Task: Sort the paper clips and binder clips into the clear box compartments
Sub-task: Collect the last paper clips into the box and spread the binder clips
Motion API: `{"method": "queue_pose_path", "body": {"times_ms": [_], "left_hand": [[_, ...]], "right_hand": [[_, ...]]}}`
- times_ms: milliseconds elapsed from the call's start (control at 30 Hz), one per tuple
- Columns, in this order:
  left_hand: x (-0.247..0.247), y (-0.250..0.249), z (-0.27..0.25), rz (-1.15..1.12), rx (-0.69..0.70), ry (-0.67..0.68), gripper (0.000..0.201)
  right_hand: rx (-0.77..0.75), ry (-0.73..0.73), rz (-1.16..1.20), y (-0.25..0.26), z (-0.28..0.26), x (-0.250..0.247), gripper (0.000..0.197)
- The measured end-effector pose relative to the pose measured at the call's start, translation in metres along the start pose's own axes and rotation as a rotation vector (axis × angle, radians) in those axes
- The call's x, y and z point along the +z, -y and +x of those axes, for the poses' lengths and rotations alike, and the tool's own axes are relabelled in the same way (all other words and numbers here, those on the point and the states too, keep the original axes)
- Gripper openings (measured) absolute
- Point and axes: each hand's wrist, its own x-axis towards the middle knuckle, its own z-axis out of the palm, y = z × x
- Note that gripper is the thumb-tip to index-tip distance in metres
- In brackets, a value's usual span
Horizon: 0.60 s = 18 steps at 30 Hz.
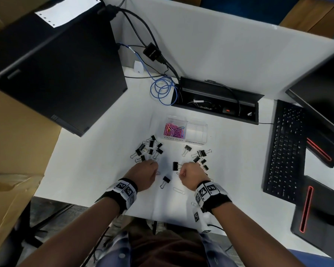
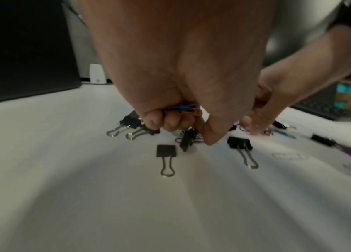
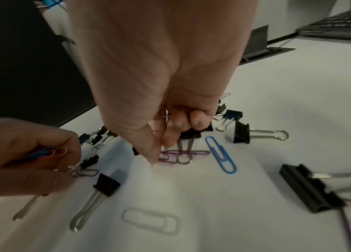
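While both hands work low over the white desk (image 1: 96,170), the left hand (image 1: 143,175) curls around a small bundle of coloured paper clips (image 2: 182,108), seemingly gathering several before one trip. Beside it, the right hand (image 1: 192,175) pinches at a purple paper clip (image 3: 178,154), with something metallic already tucked in its curled fingers. Black binder clips (image 1: 149,149) lie scattered around both hands. Farther back, the clear box (image 1: 204,130) holds pink paper clips in its left compartment; its right one looks unfilled.
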Motion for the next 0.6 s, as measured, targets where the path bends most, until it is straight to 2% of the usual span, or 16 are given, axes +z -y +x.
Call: {"method": "queue_pose_path", "body": {"times_ms": [233,300,367,433,500,600], "left_hand": [[-0.010,0.007,0.001,-0.430,-0.229,-0.078,0.013],[-0.010,0.011,0.000,-0.442,-0.253,-0.110,0.013],[-0.010,0.015,-0.002,-0.443,-0.262,-0.137,0.008],[-0.012,0.018,-0.004,-0.436,-0.241,-0.108,0.009],[-0.012,0.019,-0.005,-0.334,-0.191,-0.079,0.011],[-0.007,0.016,-0.005,-0.197,-0.121,-0.139,0.008]], "right_hand": [[-0.006,-0.051,0.356,-0.010,-0.012,-0.012,0.024],[0.022,-0.030,0.426,-0.013,-0.012,-0.013,0.033],[0.060,-0.034,0.440,-0.015,-0.012,-0.016,0.032],[0.098,-0.060,0.421,-0.016,-0.013,-0.020,0.030],[0.114,-0.082,0.389,-0.017,-0.015,-0.024,0.028],[0.109,-0.078,0.299,-0.022,-0.017,-0.024,0.021]]}}
